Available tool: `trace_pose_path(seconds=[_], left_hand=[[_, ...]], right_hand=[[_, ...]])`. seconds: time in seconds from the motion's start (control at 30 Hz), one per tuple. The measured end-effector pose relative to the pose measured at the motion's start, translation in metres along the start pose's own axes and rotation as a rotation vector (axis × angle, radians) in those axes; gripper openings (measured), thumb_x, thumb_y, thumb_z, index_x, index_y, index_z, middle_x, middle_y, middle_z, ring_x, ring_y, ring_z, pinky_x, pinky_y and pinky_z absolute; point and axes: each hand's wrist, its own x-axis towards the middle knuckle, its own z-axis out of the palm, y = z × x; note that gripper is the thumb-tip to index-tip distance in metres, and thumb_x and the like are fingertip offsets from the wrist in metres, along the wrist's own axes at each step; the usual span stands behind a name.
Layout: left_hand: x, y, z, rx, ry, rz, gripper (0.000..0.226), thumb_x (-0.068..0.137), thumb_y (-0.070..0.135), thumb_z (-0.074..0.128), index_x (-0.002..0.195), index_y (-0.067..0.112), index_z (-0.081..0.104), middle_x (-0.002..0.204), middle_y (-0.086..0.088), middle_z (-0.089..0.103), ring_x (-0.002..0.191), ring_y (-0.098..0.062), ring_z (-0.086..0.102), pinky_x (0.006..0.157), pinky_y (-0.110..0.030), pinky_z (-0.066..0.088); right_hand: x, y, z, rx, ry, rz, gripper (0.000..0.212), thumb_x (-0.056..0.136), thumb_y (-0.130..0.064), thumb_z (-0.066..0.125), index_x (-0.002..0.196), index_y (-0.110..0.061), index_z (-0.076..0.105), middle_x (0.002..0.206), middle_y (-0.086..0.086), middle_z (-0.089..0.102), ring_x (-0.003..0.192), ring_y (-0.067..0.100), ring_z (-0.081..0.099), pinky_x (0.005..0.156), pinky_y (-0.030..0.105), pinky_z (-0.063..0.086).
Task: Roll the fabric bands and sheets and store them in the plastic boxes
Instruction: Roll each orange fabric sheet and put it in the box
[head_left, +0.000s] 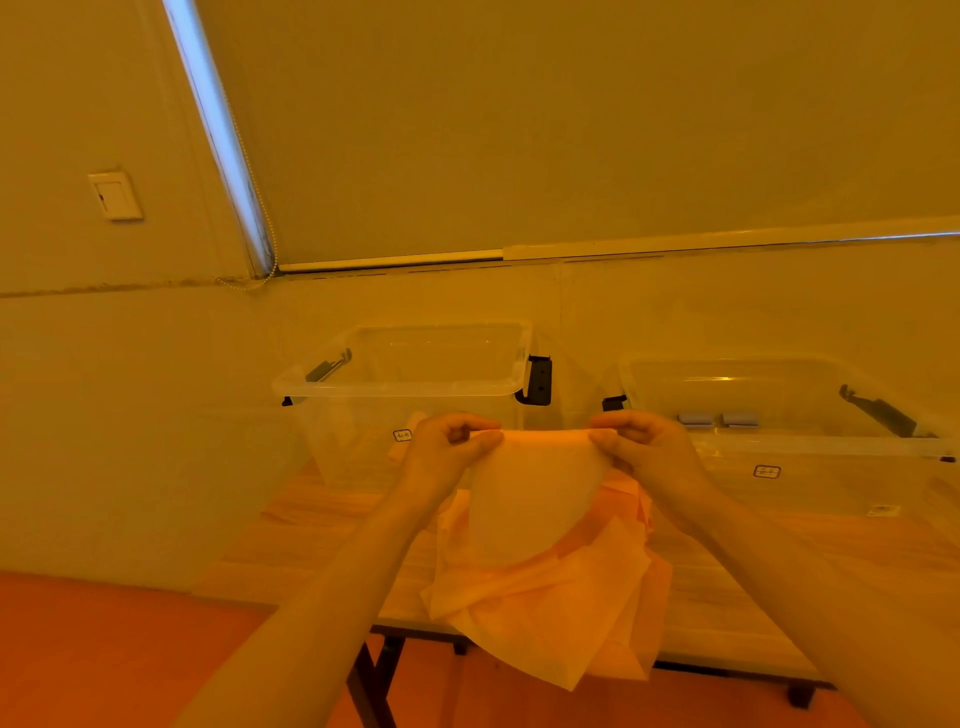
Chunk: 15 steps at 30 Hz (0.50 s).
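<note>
1. We hold one fabric sheet (535, 499) raised above the table (332, 525). The left hand (447, 449) pinches its upper left corner and the right hand (644, 447) pinches the upper right, fingers curled round the top edge, which is stretched between them.
2. The sheet hangs down in front of a loose heap of further sheets (561, 613) lying at the near table edge, some draping over it.
3. Judgement: this is the start of a roll. To do it well, we should keep the top edge taut and level, turn it over evenly with both thumbs, and keep the sides aligned so the roll does not cone.
4. Two clear plastic boxes stand at the back, lids off: the left box (410, 384) and the right box (789, 447). Two small pale rolls (717, 420) already lie in the right one.
5. The surface is a wood-grain top on dark legs.
6. The room has plain walls, a wall switch (115, 195), a lowered roller blind (571, 130) with bead chain, and a reddish floor (104, 654); the lighting is strongly amber.
</note>
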Motion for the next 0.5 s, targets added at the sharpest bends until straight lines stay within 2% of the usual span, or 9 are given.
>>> trace_pose_path(seconds=[0.07, 0.17, 0.3, 0.43, 0.5], left_hand=[[0.0004, -0.0013, 0.0002, -0.003, 0.014, 0.005, 0.012, 0.084, 0.014, 0.068, 0.093, 0.022, 0.068, 0.093, 0.007, 0.066, 0.086, -0.009, 0.063, 0.058, -0.012, 0.051], [0.0007, -0.0018, -0.0005, -0.004, -0.006, 0.005, 0.017, 0.082, 0.012, 0.071, 0.091, 0.026, 0.067, 0.100, 0.004, 0.065, 0.092, -0.013, 0.063, 0.065, -0.019, 0.054], [0.0013, -0.0029, -0.0012, 0.043, -0.027, 0.023, 0.023, 0.081, 0.012, 0.072, 0.092, 0.031, 0.066, 0.105, 0.005, 0.064, 0.095, -0.012, 0.062, 0.072, -0.023, 0.055], [0.0020, -0.0033, -0.0001, -0.006, -0.025, 0.024, 0.014, 0.084, 0.017, 0.069, 0.092, 0.028, 0.067, 0.097, 0.005, 0.066, 0.089, -0.011, 0.064, 0.062, -0.017, 0.051], [0.0028, -0.0035, 0.0010, -0.004, -0.022, 0.028, 0.009, 0.085, 0.019, 0.067, 0.089, 0.028, 0.066, 0.095, 0.005, 0.067, 0.088, -0.013, 0.064, 0.064, -0.020, 0.052]], right_hand=[[-0.0004, -0.0015, 0.0002, -0.027, -0.020, -0.015, 0.012, 0.086, -0.010, 0.066, 0.093, -0.020, 0.070, 0.097, -0.001, 0.069, 0.091, 0.013, 0.065, 0.074, 0.027, 0.055], [-0.0004, -0.0021, 0.0001, -0.072, -0.042, -0.006, 0.015, 0.080, -0.008, 0.071, 0.090, -0.020, 0.071, 0.100, 0.000, 0.067, 0.092, 0.015, 0.064, 0.073, 0.027, 0.055], [-0.0016, 0.0000, 0.0004, -0.084, -0.017, -0.013, 0.012, 0.082, -0.010, 0.070, 0.091, -0.018, 0.070, 0.094, -0.003, 0.068, 0.082, 0.010, 0.066, 0.060, 0.018, 0.053], [-0.0018, 0.0002, 0.0023, -0.077, 0.003, -0.002, 0.009, 0.086, -0.015, 0.066, 0.093, -0.019, 0.068, 0.094, -0.006, 0.066, 0.083, 0.008, 0.064, 0.057, 0.016, 0.051], [-0.0027, -0.0009, 0.0020, -0.061, -0.022, 0.004, 0.013, 0.087, -0.015, 0.066, 0.098, -0.022, 0.066, 0.099, -0.007, 0.065, 0.088, 0.009, 0.062, 0.060, 0.018, 0.052]])
